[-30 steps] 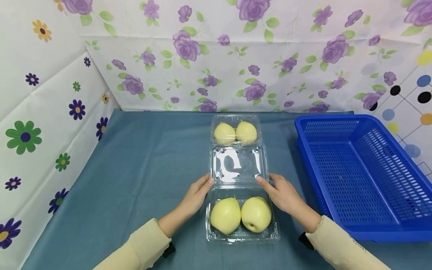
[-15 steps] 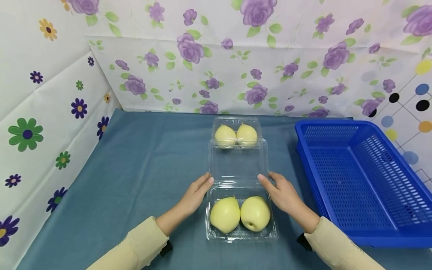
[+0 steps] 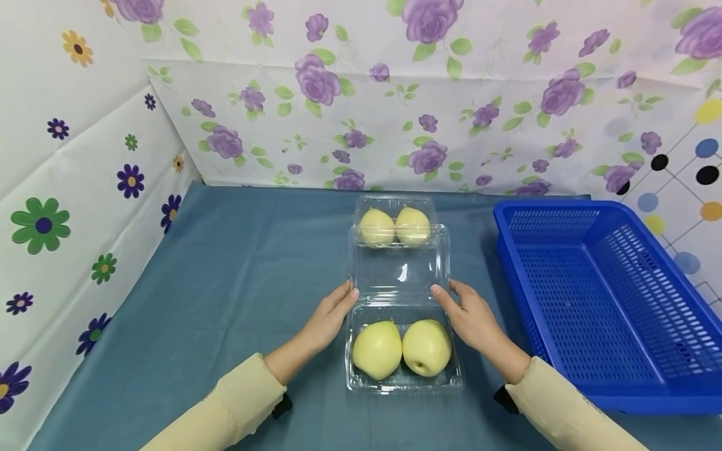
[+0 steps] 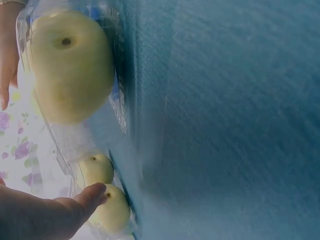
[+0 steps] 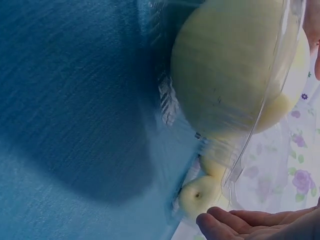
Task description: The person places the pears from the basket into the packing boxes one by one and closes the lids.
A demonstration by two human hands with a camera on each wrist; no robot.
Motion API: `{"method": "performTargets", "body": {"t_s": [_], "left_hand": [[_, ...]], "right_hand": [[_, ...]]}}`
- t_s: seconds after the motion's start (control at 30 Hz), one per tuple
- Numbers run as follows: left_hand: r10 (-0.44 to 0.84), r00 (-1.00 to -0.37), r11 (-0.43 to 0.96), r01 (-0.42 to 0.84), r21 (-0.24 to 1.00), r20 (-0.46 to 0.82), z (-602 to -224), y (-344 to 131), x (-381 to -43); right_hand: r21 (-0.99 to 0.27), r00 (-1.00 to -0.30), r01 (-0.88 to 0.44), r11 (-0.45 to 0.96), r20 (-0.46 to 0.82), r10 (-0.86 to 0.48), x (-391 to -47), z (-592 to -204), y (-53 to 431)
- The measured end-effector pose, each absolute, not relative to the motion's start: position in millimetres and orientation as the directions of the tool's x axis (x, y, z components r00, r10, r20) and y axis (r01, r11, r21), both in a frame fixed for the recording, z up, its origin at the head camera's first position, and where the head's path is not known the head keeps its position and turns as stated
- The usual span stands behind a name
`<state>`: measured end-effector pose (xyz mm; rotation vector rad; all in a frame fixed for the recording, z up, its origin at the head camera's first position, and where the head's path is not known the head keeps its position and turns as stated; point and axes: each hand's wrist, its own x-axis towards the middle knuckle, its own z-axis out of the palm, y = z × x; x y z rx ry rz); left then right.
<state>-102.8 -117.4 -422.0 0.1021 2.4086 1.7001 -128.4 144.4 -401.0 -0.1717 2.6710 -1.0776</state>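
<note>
Two pale yellow pears (image 3: 377,350) lie side by side in the tray of a clear plastic clamshell box (image 3: 405,389) in the head view. Its hinged lid (image 3: 395,266) stands raised on the far side. My left hand (image 3: 325,319) holds the lid's left edge low down, near the hinge, thumb on the inner face. Opposite it, my right hand (image 3: 474,319) holds the right edge, its thumb over the plastic and the fingers outside. Both wrist views show a pear (image 4: 72,65) large behind the box's clear side wall; part of each hand lies out of frame there.
A second clear box (image 3: 395,199), holding two pears (image 3: 412,225), stands behind the raised lid, which overlaps it. To the right is a blue slatted plastic basket (image 3: 581,300). A blue-green cloth (image 3: 254,250) covers the table, up to the flowered sheet (image 3: 316,125) at the back.
The lid has tilted up, its far edge now overlapping the rear pears. Over the last half second, the near box and both hands have shifted slightly away from me.
</note>
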Motion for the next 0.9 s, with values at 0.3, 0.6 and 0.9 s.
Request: {"method": "performTargets", "body": {"t_s": [0.3, 0.6, 0.9], "left_hand": [[0.145, -0.986, 0.316, -0.036, 0.948, -0.086, -424, -115, -111], [0.157, -0.984, 0.319, -0.03, 0.947, -0.084, -420, -113, -119], [0.162, -0.981, 0.313, -0.051, 0.948, -0.106, -420, -112, -126]], "right_hand": [[-0.701, -0.965, -0.008, 0.713, -0.18, -0.188, -134, -402, 142], [-0.707, -0.965, 0.008, 0.707, -0.191, -0.18, -138, -399, 141], [-0.725, -0.964, 0.038, 0.688, -0.208, -0.166, -142, -397, 136]]}}
